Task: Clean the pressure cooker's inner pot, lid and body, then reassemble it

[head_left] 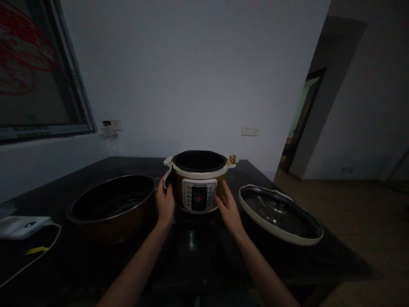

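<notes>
An electric pressure cooker point(200, 197) with a button panel on its front stands at the middle of the table. Its lid is off, and a dark inner pot point(200, 161) shows inside. My left hand point(165, 205) is closed at the cooker's left side, around the lower end of a thin, dark flat thing point(168, 175) with a pale and reddish edge; its kind is unclear. On the other side, my right hand point(229, 209) is open, fingers apart, beside the cooker's right wall. Whether the fingertips touch it I cannot tell.
A large dark-brown round pot point(111, 224) sits on the left, close to my left forearm. To the right lies a round lid point(281, 215) with a pale rim. A white device point(25, 226) with a cable is at the far left of the black table point(191, 260).
</notes>
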`<state>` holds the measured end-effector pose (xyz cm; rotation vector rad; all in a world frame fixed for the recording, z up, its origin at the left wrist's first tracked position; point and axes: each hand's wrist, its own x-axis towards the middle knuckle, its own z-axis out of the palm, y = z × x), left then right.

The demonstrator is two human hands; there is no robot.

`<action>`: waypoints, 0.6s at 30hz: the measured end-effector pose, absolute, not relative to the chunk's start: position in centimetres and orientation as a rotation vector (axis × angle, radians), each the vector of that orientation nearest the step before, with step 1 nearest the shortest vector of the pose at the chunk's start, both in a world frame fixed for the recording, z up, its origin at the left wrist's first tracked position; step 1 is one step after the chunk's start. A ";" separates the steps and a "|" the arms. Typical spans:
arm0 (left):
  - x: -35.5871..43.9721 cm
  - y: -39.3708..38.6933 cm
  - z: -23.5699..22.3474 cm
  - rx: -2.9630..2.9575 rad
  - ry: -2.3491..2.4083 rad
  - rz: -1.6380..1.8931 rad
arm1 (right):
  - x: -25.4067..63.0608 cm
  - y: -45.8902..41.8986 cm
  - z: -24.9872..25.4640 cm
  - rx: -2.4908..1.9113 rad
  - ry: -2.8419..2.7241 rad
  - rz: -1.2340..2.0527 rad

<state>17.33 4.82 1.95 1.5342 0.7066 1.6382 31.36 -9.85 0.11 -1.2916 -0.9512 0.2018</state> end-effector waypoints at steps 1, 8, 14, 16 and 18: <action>17.2 3.7 2.6 1.568 0.666 1.685 | 30.8 -10.8 0.4 -1.264 -0.960 0.247; 18.8 -5.8 2.3 2.396 0.045 1.253 | 27.9 -15.9 0.8 -1.048 -0.589 0.610; 19.3 -9.3 -2.3 2.695 -0.089 0.534 | 29.6 -19.4 -2.4 -1.173 -0.409 0.700; 18.8 -9.2 -2.6 2.640 -0.128 0.367 | 30.6 -20.6 -3.4 -1.218 -0.438 0.759; 18.4 -9.0 -2.5 2.597 -0.129 0.284 | 31.9 -21.5 -4.5 -1.254 -0.503 0.746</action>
